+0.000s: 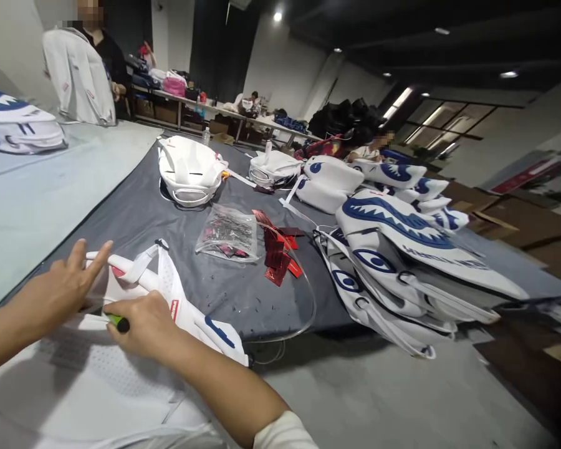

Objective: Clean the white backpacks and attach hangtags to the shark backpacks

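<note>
Table (285,312), dark-covered: meets a pale surface (75,193) along the left edge. On the right edge, stack of patterned bags (393,243), printed with blue teeth and eyes, reaching out past the near right corner. Over the near edge, toward the left corner, white backpack (98,386): gapes at an opening near the top, looks dented and creased. Probably light for the bulk, soft and lightly padded, apt to fold rather than stand; perhaps a little slick on smooth faces, hardly fragile but easy to mark. Best taken by the firmer edge of the opening or by the white strap (143,267), less well by limp side panels. Toward the far left corner, rounded white bag (189,168). Mid-table, clear packet (227,234), with loose red cards (275,257) just beside, on the side of the right edge. Left hand (70,280): at the opening, fingers spread, some tips hidden; cannot tell about any pinch. Right hand (143,321): closed narrowly round small green tool (116,320), black end showing, far end hidden; cannot tell the exact kind.
</note>
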Tool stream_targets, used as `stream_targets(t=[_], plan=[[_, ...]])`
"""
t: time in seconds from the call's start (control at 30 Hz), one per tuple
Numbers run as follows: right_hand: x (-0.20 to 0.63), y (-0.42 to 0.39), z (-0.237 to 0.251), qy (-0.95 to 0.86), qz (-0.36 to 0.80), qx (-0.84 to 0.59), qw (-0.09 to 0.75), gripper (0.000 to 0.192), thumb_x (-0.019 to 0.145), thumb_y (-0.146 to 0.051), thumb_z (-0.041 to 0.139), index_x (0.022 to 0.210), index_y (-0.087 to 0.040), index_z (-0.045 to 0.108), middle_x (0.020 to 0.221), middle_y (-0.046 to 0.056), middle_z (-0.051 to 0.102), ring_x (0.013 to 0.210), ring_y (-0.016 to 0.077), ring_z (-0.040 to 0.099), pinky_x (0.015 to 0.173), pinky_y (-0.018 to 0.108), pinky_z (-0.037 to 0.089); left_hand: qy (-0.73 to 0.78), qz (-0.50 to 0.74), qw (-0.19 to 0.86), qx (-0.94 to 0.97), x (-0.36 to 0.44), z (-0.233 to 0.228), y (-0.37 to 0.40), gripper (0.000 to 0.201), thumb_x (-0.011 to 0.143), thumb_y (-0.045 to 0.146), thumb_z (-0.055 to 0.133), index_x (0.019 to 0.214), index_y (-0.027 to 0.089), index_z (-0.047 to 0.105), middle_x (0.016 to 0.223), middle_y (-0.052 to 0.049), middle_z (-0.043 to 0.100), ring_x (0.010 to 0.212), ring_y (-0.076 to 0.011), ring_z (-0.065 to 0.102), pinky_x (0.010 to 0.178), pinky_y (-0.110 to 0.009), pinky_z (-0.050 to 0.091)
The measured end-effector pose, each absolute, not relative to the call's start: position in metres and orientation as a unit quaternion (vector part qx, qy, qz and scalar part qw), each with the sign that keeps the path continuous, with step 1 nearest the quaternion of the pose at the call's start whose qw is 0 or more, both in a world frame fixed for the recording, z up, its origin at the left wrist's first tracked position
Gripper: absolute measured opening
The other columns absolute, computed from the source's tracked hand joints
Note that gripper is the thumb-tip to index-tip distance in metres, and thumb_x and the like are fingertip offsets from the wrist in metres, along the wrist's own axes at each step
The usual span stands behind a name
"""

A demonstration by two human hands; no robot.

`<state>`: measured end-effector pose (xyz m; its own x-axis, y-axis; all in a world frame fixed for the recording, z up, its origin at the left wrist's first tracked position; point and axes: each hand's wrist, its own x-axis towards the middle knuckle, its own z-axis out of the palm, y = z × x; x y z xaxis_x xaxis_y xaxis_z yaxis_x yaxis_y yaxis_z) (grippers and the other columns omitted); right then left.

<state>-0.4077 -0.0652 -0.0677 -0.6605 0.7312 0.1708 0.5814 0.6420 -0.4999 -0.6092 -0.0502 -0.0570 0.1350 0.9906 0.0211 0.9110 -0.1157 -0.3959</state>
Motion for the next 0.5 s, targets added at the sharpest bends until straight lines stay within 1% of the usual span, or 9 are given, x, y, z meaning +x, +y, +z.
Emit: stream_targets(t=[0.07,0.1,0.17,0.23,0.27,0.3,0.4,0.47,0.5], plan=[[-0.411,-0.064,-0.068,-0.887,0.207,-0.377,0.166,0.028,0.089,-0.037,0.063,0.116,-0.031,0.070,0.097,-0.004,0.078,0.094,0.0162,0.071,0.084,0.025,0.044,-0.642,0.158,0.155,-0.734,-0.606,-0.055,-0.048,0.096,0.083,0.036,0.063,0.159,0.023,0.007,0.155,-0.022,0.035,0.103,-0.0356,0.062,0.078,-0.041,0.055],[-0.412,-0.064,-0.068,-0.889,0.210,-0.375,0.157,0.030,0.090,-0.038,0.062,0.118,-0.031,0.070,0.096,-0.003,0.078,0.094,0.0172,0.071,0.084,0.026,0.045,-0.646,0.175,0.149,-0.728,-0.603,-0.050,-0.048,0.098,0.080,0.034,0.066,0.159,0.022,0.009,0.151,-0.022,0.040,0.101,-0.0349,0.063,0.077,-0.039,0.055],[-0.412,-0.063,-0.068,-0.891,0.224,-0.368,0.143,0.032,0.090,-0.038,0.061,0.121,-0.030,0.070,0.095,-0.002,0.078,0.093,0.0191,0.072,0.084,0.028,0.046,-0.656,0.184,0.131,-0.720,-0.594,-0.038,-0.049,0.094,0.082,0.027,0.063,0.160,0.019,0.010,0.140,-0.023,0.050,0.096,-0.0323,0.063,0.073,-0.037,0.054],[-0.411,-0.062,-0.067,-0.886,0.246,-0.366,0.140,0.032,0.090,-0.034,0.061,0.120,-0.029,0.071,0.097,0.000,0.078,0.091,0.0197,0.072,0.083,0.028,0.048,-0.665,0.164,0.096,-0.722,-0.586,-0.027,-0.051,0.088,0.086,0.020,0.055,0.160,0.017,0.007,0.132,-0.023,0.053,0.094,-0.0306,0.064,0.072,-0.035,0.054],[-0.409,-0.062,-0.066,-0.882,0.255,-0.369,0.142,0.031,0.090,-0.032,0.062,0.119,-0.029,0.072,0.097,0.000,0.078,0.090,0.0197,0.072,0.082,0.028,0.048,-0.670,0.145,0.078,-0.724,-0.583,-0.023,-0.052,0.086,0.087,0.019,0.053,0.160,0.019,0.007,0.133,-0.023,0.051,0.097,-0.0305,0.064,0.074,-0.035,0.053],[-0.408,-0.062,-0.067,-0.879,0.257,-0.373,0.147,0.029,0.090,-0.029,0.062,0.117,-0.027,0.073,0.097,0.001,0.078,0.089,0.0203,0.073,0.082,0.028,0.049,-0.673,0.137,0.049,-0.725,-0.581,-0.022,-0.053,0.088,0.087,0.022,0.055,0.160,0.021,0.006,0.136,-0.023,0.048,0.100,-0.0309,0.064,0.076,-0.035,0.054],[-0.403,-0.059,-0.070,-0.879,0.242,-0.370,0.178,0.026,0.088,-0.023,0.060,0.110,-0.024,0.075,0.095,0.006,0.078,0.088,0.0237,0.073,0.083,0.033,0.052,-0.688,0.102,0.018,-0.718,-0.581,-0.024,-0.056,0.089,0.088,0.031,0.061,0.159,0.030,0.007,0.153,-0.022,0.032,0.113,-0.0334,0.062,0.084,-0.037,0.053],[-0.400,-0.057,-0.074,-0.881,0.238,-0.351,0.209,0.026,0.088,-0.021,0.059,0.108,-0.023,0.075,0.094,0.007,0.078,0.085,0.0244,0.073,0.081,0.035,0.053,-0.717,0.085,0.014,-0.692,-0.582,-0.027,-0.059,0.088,0.089,0.029,0.060,0.159,0.031,0.007,0.159,-0.020,0.024,0.122,-0.0335,0.057,0.089,-0.038,0.051],[-0.398,-0.056,-0.075,-0.881,0.240,-0.341,0.223,0.026,0.088,-0.020,0.059,0.109,-0.023,0.075,0.094,0.007,0.078,0.084,0.0241,0.073,0.080,0.035,0.053,-0.739,0.078,0.007,-0.669,-0.582,-0.027,-0.060,0.090,0.088,0.029,0.061,0.159,0.031,0.004,0.159,-0.021,0.024,0.123,-0.0329,0.057,0.090,-0.038,0.051]])
